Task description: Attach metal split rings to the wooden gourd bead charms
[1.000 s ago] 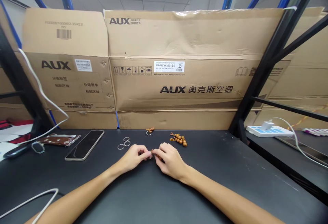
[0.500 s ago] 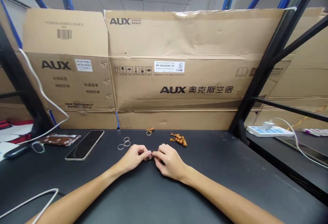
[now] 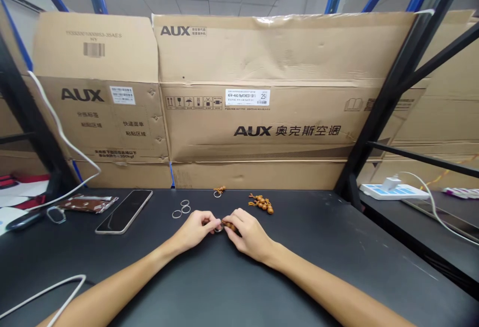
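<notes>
My left hand (image 3: pixel 196 230) and my right hand (image 3: pixel 249 232) meet at the middle of the black table (image 3: pixel 299 247). Their fingertips pinch together. The left fingers hold a small metal ring (image 3: pixel 218 228). The right fingers hold a small brown wooden gourd charm (image 3: pixel 229 226) against it. Behind my hands lie three loose metal rings (image 3: pixel 181 209), a finished charm on a ring (image 3: pixel 218 191) and a small heap of brown gourd charms (image 3: pixel 262 203).
A phone (image 3: pixel 124 210) lies face up at the left, beside a brown packet (image 3: pixel 88 203) and a white cable (image 3: pixel 56 287). Large AUX cardboard boxes (image 3: pixel 262 102) wall the back. Black rack posts (image 3: pixel 385 97) stand right, with a power strip (image 3: pixel 392 191) beyond.
My fingers have shifted slightly around the ring and charm; the brown charm shows more between my hands now. Nothing else moved.
</notes>
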Action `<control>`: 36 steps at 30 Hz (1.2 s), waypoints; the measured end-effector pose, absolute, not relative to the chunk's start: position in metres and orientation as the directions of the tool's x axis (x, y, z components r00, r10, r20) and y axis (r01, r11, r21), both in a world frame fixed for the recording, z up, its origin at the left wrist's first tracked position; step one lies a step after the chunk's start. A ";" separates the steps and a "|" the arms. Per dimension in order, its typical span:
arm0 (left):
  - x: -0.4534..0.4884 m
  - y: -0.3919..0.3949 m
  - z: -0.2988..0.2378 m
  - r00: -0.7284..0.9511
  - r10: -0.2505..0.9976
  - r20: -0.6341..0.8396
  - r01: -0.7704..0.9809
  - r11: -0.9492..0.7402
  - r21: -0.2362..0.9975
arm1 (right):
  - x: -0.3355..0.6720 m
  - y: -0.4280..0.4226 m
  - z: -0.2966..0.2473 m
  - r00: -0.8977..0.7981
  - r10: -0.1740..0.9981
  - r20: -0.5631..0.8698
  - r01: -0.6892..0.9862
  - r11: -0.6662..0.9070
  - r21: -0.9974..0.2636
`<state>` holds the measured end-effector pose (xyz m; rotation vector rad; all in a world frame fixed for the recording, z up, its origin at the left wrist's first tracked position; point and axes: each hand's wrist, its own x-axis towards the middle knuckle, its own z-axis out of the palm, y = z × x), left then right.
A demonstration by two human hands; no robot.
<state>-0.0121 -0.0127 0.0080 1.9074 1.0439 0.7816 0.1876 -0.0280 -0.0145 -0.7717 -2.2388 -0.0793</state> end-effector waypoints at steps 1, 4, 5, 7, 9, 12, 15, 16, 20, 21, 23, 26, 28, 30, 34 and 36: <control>-0.012 -0.013 0.008 0.463 0.876 0.134 0.376 -0.331 0.866 | 0.188 -0.028 -0.015 -0.529 0.510 0.678 0.542 0.818 -0.193; -0.012 -0.013 0.008 0.457 0.879 0.137 0.376 -0.330 0.866 | 0.188 -0.027 -0.017 -0.526 0.516 0.676 0.515 0.826 -0.229; -0.012 -0.013 0.008 0.457 0.879 0.138 0.377 -0.332 0.865 | 0.188 -0.026 -0.017 -0.527 0.518 0.674 0.508 0.828 -0.239; -0.011 -0.013 0.008 0.456 0.879 0.140 0.377 -0.333 0.864 | 0.188 -0.026 -0.018 -0.529 0.526 0.666 0.500 0.827 -0.257; -0.011 -0.014 0.008 0.454 0.879 0.144 0.373 -0.334 0.865 | 0.188 -0.026 -0.018 -0.532 0.533 0.657 0.496 0.826 -0.269; -0.010 -0.014 0.008 0.443 0.884 0.150 0.365 -0.331 0.871 | 0.187 -0.026 -0.017 -0.543 0.533 0.649 0.490 0.829 -0.270; -0.010 -0.014 0.007 0.434 0.887 0.160 0.355 -0.331 0.874 | 0.187 -0.027 -0.015 -0.554 0.517 0.653 0.489 0.836 -0.248; -0.010 -0.014 0.006 0.434 0.886 0.163 0.352 -0.333 0.875 | 0.187 -0.027 -0.015 -0.556 0.509 0.657 0.491 0.839 -0.235; -0.010 -0.015 0.007 0.436 0.885 0.162 0.352 -0.333 0.875 | 0.186 -0.027 -0.014 -0.573 0.476 0.667 0.514 0.843 -0.161; -0.010 -0.015 0.007 0.436 0.886 0.160 0.353 -0.331 0.875 | 0.186 -0.027 -0.014 -0.579 0.468 0.668 0.521 0.842 -0.139; -0.010 -0.015 0.007 0.436 0.886 0.159 0.348 -0.328 0.878 | 0.185 -0.027 -0.014 -0.591 0.454 0.667 0.532 0.841 -0.101; -0.010 -0.014 0.006 0.435 0.885 0.165 0.341 -0.331 0.880 | 0.185 -0.026 -0.016 -0.607 0.442 0.661 0.535 0.842 -0.072; -0.010 -0.014 0.006 0.433 0.886 0.169 0.341 -0.334 0.879 | 0.185 -0.026 -0.016 -0.607 0.441 0.661 0.540 0.839 -0.063; -0.011 -0.014 0.005 0.432 0.886 0.172 0.338 -0.335 0.880 | 0.185 -0.026 -0.017 -0.607 0.435 0.665 0.544 0.838 -0.051; -0.011 -0.013 0.005 0.437 0.883 0.173 0.324 -0.334 0.885 | 0.186 -0.027 -0.017 -0.607 0.416 0.677 0.532 0.846 -0.042; -0.011 -0.013 0.006 0.440 0.882 0.168 0.323 -0.330 0.887 | 0.186 -0.027 -0.017 -0.600 0.410 0.687 0.523 0.851 -0.052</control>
